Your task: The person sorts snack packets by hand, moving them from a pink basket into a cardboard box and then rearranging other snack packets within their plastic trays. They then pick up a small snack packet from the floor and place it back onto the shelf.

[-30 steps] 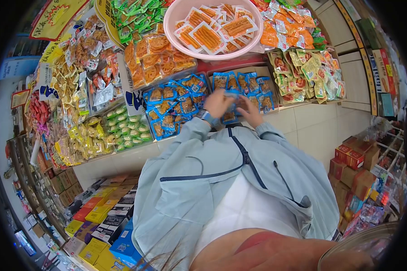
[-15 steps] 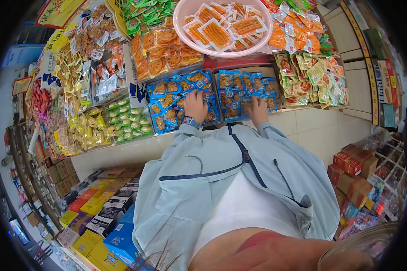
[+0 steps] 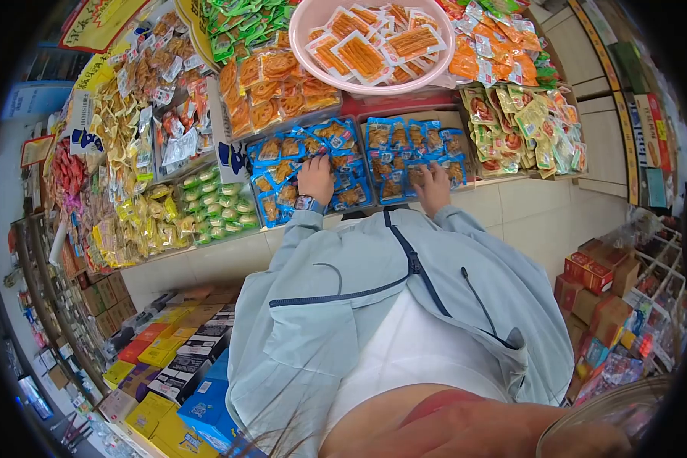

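Note:
My left hand (image 3: pixel 315 182), with a watch (image 3: pixel 304 202) on its wrist, rests on the left pile of blue-edged snack packets (image 3: pixel 285 169). Its fingers reach forward, a little bent, and touch the packets. Over the neighbouring bin of similar blue packets (image 3: pixel 399 137) lies my right hand (image 3: pixel 433 188), fingers apart, fingertips on the packets at the near right part. No packet is visibly lifted in either hand. Brown pieces of food show through the clear packet fronts.
A pink basin (image 3: pixel 301 57) of orange stick packs stands behind the bins. Bags of orange slices (image 3: pixel 271 90) sit behind left, green-and-white packets (image 3: pixel 220 206) further left, cream-coloured packets (image 3: pixel 504 130) at right. Stacked cartons (image 3: pixel 164 347) stand low at left, more boxes (image 3: pixel 588 272) at right.
My left hand has shifted left across the packets. My right hand stays over the right bin, its fingers slightly repositioned and more spread.

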### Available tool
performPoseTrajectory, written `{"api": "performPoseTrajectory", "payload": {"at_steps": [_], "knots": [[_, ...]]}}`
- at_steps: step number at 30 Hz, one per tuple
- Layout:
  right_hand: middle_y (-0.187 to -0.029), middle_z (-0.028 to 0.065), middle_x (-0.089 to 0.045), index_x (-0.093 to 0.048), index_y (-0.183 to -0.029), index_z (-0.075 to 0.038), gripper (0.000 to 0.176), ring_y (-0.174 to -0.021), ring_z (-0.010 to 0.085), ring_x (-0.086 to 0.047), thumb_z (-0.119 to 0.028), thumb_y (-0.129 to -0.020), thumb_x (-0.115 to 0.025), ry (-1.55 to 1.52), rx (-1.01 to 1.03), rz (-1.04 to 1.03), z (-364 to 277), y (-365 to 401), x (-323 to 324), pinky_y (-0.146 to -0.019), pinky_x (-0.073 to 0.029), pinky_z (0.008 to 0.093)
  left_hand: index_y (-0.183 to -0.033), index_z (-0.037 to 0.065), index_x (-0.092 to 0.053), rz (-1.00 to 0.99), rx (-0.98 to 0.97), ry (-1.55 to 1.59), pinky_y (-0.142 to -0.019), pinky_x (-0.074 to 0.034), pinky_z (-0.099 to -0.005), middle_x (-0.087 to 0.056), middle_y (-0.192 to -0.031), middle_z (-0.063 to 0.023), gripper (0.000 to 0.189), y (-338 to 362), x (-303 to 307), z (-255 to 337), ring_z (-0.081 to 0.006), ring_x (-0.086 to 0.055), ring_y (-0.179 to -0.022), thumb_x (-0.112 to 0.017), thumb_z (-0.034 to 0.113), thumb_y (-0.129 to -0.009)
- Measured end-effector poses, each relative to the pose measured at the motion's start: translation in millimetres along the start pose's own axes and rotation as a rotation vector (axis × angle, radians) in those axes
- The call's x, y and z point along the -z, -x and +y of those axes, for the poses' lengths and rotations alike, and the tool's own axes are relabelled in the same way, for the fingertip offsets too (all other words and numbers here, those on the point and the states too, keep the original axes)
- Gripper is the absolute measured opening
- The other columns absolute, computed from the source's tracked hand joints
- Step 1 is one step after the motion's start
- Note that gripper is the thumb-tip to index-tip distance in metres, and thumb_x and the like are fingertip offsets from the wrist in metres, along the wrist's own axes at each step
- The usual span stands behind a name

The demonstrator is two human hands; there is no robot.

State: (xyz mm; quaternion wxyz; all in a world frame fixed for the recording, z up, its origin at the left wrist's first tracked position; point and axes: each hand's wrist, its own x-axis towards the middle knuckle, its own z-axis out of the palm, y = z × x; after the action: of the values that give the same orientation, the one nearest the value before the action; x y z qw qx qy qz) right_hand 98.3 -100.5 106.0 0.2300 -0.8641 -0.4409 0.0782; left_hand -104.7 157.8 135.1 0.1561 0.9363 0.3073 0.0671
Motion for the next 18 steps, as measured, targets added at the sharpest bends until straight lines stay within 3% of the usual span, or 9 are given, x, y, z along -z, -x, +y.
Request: {"api": "performPoseTrajectory", "payload": {"at_steps": [5, 8, 9, 12, 13, 14, 15, 17, 18], "knots": [[-0.123, 0.018, -0.049, -0.049, -0.128, -0.009, 0.049, -0.11, 0.0343, -0.051, -0.01, -0.081, -0.066, -0.179, 0.152, -0.007, -16.7, -13.6, 10.6, -0.09, -0.044, 0.0423, -0.12, 0.005, -0.053, 0.112, -0.097, 0.171, -0.094, -0.041, -0.0456, -0.057, -0.115, -0.0146, 0.05, 0.2, 17.9, 29.2, -0.0361, -0.051, -0.107, -0.068, 0.01, -0.073], [-0.115, 0.0156, -0.056, -0.049, -0.126, -0.007, 0.045, -0.099, 0.0282, -0.059, -0.008, -0.084, -0.065, -0.718, -0.084, -0.348, -50.9, -30.2, 27.7, -0.08, -0.049, 0.0345, -0.12, 0.004, -0.053, 0.134, -0.101, 0.44, -0.094, -0.042, -0.0445, -0.056, -0.114, -0.0163, 0.049, -5.5, 20.4, 72.1, -0.0365, -0.052, -0.107, -0.068, 0.009, -0.074], [-0.112, 0.0113, -0.06, -0.05, -0.124, -0.008, 0.042, -0.093, 0.0228, -0.063, -0.01, -0.085, -0.066, -1.011, -0.09, -0.327, -55.3, -32.2, 12.3, -0.075, -0.05, 0.0306, -0.12, 0.004, -0.053, 0.084, -0.115, 0.491, -0.094, -0.042, -0.044, -0.056, -0.113, -0.0168, 0.048, -7.2, 12.4, 85.3, -0.0366, -0.052, -0.108, -0.068, 0.009, -0.075], [-0.112, 0.0079, -0.061, -0.051, -0.123, -0.009, 0.041, -0.097, 0.0198, -0.061, -0.008, -0.085, -0.066, -1.264, -0.281, -0.283, -59.2, -34.4, 2.7, -0.081, -0.051, 0.0317, -0.122, 0.003, -0.052, -0.034, -0.153, 0.629, -0.095, -0.042, -0.043, -0.056, -0.114, -0.0179, 0.047, -12.6, -5.8, 109.0, -0.0369, -0.052, -0.11, -0.067, 0.01, -0.078], [-0.113, 0.007, -0.06, -0.051, -0.123, -0.008, 0.042, -0.1, 0.0174, -0.06, -0.005, -0.084, -0.065, -1.242, -0.416, -0.312, -45.5, -33.5, -2.3, -0.084, -0.051, 0.0318, -0.123, 0.003, -0.051, -0.055, -0.166, 0.667, -0.096, -0.042, -0.0428, -0.055, -0.115, -0.018, 0.047, -12.6, -8.4, 111.0, -0.0368, -0.052, -0.111, -0.066, 0.01, -0.079], [-0.113, 0.007, -0.06, -0.052, -0.123, -0.008, 0.041, -0.101, 0.0172, -0.06, -0.005, -0.084, -0.065, -1.238, -0.411, -0.302, -31.6, -32.3, -7.3, -0.085, -0.05, 0.0315, -0.124, 0.003, -0.051, -0.076, -0.179, 0.707, -0.096, -0.042, -0.0427, -0.055, -0.116, -0.0182, 0.047, -13.4, -9.6, 111.9, -0.0368, -0.052, -0.112, -0.066, 0.011, -0.08], [-0.112, 0.0069, -0.06, -0.052, -0.123, -0.008, 0.041, -0.102, 0.017, -0.059, -0.004, -0.084, -0.065, -1.234, -0.41, -0.295, -19.8, -29.4, -10.1, -0.085, -0.05, 0.0313, -0.126, 0.003, -0.049, -0.267, -0.067, 0.938, -0.099, -0.041, -0.0428, -0.053, -0.122, -0.0188, 0.047, -12.6, -9.1, 110.5, -0.0362, -0.05, -0.116, -0.065, 0.012, -0.082], [-0.113, 0.0069, -0.061, -0.054, -0.122, -0.009, 0.039, -0.104, 0.0178, -0.059, -0.003, -0.084, -0.064, -1.212, -0.424, -0.329, 3.8, -21.4, 0.5, -0.088, -0.049, 0.0313, -0.125, 0.003, -0.049, -0.19, -0.225, 0.762, -0.099, -0.04, -0.0431, -0.052, -0.124, -0.0192, 0.047, -5.9, -8.7, 104.8, -0.0369, -0.05, -0.117, -0.065, 0.011, -0.082], [-0.113, 0.0075, -0.061, -0.054, -0.122, -0.009, 0.04, -0.104, 0.0187, -0.059, -0.003, -0.083, -0.064, -1.078, -0.386, -0.224, 22.1, -16.5, -1.5, -0.088, -0.049, 0.032, -0.125, 0.003, -0.049, -0.149, -0.302, 0.671, -0.099, -0.04, -0.0433, -0.051, -0.125, -0.0194, 0.047, -3.9, -7.7, 100.9, -0.0373, -0.049, -0.117, -0.065, 0.011, -0.082]]}}
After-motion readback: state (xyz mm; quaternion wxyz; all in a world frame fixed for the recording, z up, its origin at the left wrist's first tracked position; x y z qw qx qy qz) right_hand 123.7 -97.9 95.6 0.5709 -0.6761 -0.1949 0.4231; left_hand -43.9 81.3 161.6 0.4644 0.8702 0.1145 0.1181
